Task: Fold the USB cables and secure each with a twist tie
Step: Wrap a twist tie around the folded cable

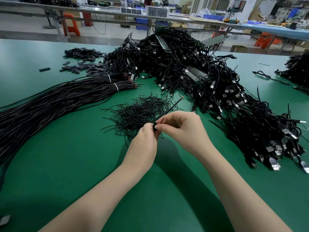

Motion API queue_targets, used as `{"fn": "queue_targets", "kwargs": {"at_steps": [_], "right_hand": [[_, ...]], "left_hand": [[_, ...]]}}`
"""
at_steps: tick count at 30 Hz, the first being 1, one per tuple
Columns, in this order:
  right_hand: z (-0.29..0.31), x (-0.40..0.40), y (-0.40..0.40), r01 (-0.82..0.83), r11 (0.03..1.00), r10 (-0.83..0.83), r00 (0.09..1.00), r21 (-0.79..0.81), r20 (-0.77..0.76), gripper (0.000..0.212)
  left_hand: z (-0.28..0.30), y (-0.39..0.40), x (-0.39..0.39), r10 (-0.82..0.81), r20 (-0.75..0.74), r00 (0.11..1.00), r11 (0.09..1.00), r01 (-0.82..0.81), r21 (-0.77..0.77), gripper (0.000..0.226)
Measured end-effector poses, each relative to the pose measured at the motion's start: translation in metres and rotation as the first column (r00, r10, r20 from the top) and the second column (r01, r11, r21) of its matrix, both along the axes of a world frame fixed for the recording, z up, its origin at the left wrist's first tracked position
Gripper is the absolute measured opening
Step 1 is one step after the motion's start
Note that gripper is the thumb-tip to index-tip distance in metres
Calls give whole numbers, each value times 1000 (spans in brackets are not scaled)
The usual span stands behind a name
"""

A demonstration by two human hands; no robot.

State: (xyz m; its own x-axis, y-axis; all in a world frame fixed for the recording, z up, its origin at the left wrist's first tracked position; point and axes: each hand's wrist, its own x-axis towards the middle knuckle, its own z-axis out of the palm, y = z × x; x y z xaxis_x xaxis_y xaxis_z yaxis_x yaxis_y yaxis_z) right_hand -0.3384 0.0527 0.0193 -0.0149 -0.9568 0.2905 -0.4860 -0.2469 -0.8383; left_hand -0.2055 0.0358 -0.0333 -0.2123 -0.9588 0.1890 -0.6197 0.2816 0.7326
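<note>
- The left hand (148,131) and right hand (180,126) meet above the green table (66,164), just in front of the loose heap of twist ties (142,109).
- Between them sits a small black bundle, the folded cable (155,127); the left hand's fingers curl around it, and the right hand pinches it from the other side, with a thin black tie end (162,119) sticking up between the fingertips.
- By my reading the tie is being wound or twisted around this cable, so this piece is close to finished but not yet secured.
- The big pile of USB cables (217,91) runs from the middle of the table to the right edge; whether its cables are already folded and tied is hard to tell, as it reads as one tangle.
- Long straight wire bundles (58,99) lie at left, bound with white bands, and a scatter of small dark sleeves (83,64) lies behind them.
- Much work looks to be left, judging by the size of the heaps.
- The cable in hand is mostly hidden by fingers: its fold count and plug cannot be seen.
- Another pile (299,67) at far right is cut off by the frame.
</note>
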Motion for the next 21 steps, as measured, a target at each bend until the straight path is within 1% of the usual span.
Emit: {"fn": "queue_targets", "kwargs": {"at_steps": [2, 5, 6, 8, 10, 11, 12, 13, 14, 15, 16, 18, 19, 20, 21], "right_hand": [[1, -3, -1, -14, 1000, 14, 1000, 12, -14, 16], [1, -5, 0, -42, 998, 44, 998, 45, -47, 12], [2, -6, 0, -41, 998, 44, 996, 46, -83, 10], [7, -8, 1, -23, 1000, 25, 967, 13, -253, 7], [15, -11, 1, -32, 998, 2, 878, -54, -479, 5], [19, -13, 2, -49, 995, -5, 830, -82, -558, 8], [24, -17, 3, -62, 995, 3, 805, -80, -593, 10], [27, -24, 3, -74, 997, 40, 810, -35, -585, 13], [30, -32, 3, -85, 994, 105, 841, 62, -531, 16], [31, -43, 4, -108, 976, 181, 887, 189, -424, 20], [32, -54, 5, -156, 936, 249, 926, 315, -284, 22], [28, -74, 9, -275, 836, 323, 946, 474, -20, 20], [23, -81, 11, -335, 792, 329, 938, 511, 106, 16], [18, -85, 11, -387, 762, 310, 922, 520, 232, 13], [13, -85, 10, -415, 756, 268, 902, 506, 339, 10]], "left_hand": [[0, 1, -1, -4, 47, 999, 1000, 5, -16, 25], [-3, 1, -1, 7, 166, 986, 999, 0, -44, 25], [-4, 1, -1, 20, 221, 975, 998, -8, -58, 23], [-5, 1, -1, 56, 392, 918, 990, 0, -141, 18], [-2, 5, -1, 72, 549, 833, 969, 71, -236, 19], [0, 8, -2, 53, 595, 802, 957, 129, -260, 20], [2, 10, -3, 16, 620, 785, 943, 193, -270, 21], [6, 13, -5, -31, 627, 778, 928, 255, -270, 23], [9, 16, -6, -96, 621, 778, 906, 327, -269, 23], [11, 18, -6, -179, 604, 777, 870, 411, -271, 22], [14, 20, -7, -284, 564, 775, 830, 493, -261, 20], [18, 26, -7, -495, 419, 761, 769, 608, -197, 24], [17, 28, -7, -572, 306, 761, 758, 633, -157, 25], [16, 30, -8, -611, 155, 777, 769, 628, -118, 25], [16, 32, -10, -606, -41, 795, 795, 602, -75, 24]]}}
